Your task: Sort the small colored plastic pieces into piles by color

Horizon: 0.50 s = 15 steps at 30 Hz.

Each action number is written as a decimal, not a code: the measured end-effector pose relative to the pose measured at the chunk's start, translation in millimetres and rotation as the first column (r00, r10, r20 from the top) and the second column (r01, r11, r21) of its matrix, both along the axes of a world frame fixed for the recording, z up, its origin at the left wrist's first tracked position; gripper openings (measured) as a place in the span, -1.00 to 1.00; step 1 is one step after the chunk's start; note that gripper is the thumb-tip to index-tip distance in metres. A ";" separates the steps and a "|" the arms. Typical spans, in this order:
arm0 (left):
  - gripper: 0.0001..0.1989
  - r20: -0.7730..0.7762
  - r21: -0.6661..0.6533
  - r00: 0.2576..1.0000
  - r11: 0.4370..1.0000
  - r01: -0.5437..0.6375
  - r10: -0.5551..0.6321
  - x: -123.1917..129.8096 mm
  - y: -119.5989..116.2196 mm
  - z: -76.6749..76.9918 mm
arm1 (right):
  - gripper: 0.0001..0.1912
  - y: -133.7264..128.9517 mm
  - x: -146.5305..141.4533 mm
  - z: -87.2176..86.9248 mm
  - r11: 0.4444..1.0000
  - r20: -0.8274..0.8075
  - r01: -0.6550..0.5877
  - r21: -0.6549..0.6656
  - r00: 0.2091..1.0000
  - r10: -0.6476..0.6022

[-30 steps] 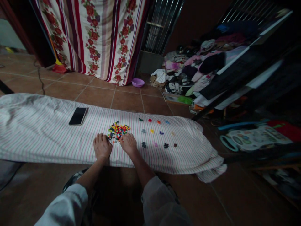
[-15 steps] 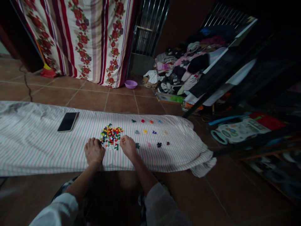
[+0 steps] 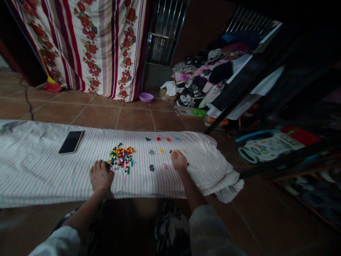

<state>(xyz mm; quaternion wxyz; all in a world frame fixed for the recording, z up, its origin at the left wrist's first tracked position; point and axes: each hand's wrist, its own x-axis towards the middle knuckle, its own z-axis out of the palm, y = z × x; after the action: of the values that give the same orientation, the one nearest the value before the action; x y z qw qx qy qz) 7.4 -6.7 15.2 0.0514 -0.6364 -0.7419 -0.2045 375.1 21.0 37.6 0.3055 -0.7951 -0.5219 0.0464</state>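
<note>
A heap of small, many-coloured plastic pieces (image 3: 122,158) lies on the striped cloth. My left hand (image 3: 101,176) rests at the heap's lower left edge, fingers loosely bent and lying on the cloth. To the right, small groups sorted by colour stand in rows: red pieces (image 3: 158,139), orange pieces (image 3: 168,139), yellow pieces (image 3: 161,151), pink pieces (image 3: 165,166) and others. My right hand (image 3: 179,160) is closed in a pinch just beside the dark blue pieces (image 3: 170,151). Whatever its fingertips hold is too small or hidden to make out. The hand covers part of the lower row.
A phone (image 3: 71,142) lies on the striped cloth (image 3: 37,167) left of the heap. Beyond, on the tiled floor, are a purple basin (image 3: 146,97) and a large pile of clothes (image 3: 205,76). A dark slanting bar (image 3: 221,121) stands at the right.
My right hand has moved right, from the heap's edge to the sorted groups, staying pinched. My left hand remains beside the heap. The view has shifted slightly.
</note>
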 end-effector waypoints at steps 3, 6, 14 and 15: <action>-0.76 0.009 -0.014 1.000 1.000 0.001 -0.001 0.6 0.0 1.3 | -0.78 -2.1 27.1 2.4 0.999 0.087 0.051 -0.012 0.995 -0.049; -0.75 0.008 -0.017 1.000 1.000 -0.001 0.002 0.8 0.0 1.3 | -0.74 -3.7 47.1 4.0 0.990 0.147 0.115 -0.081 0.984 -0.102; -0.74 0.002 -0.025 1.000 1.000 -0.017 0.017 1.3 0.2 1.8 | -0.66 4.0 83.2 5.7 0.907 0.167 0.270 -0.323 0.960 -0.226; -0.74 0.002 -0.024 1.000 1.000 -0.017 0.017 1.5 0.3 1.7 | -0.67 4.9 86.4 4.7 0.912 0.175 0.262 -0.315 0.961 -0.215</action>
<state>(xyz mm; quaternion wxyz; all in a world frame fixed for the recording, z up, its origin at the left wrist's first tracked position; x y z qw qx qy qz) 8.9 -6.4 16.9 0.0445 -0.6304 -0.7499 -0.1959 461.4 26.0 42.4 0.1327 -0.8945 -0.4248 0.0420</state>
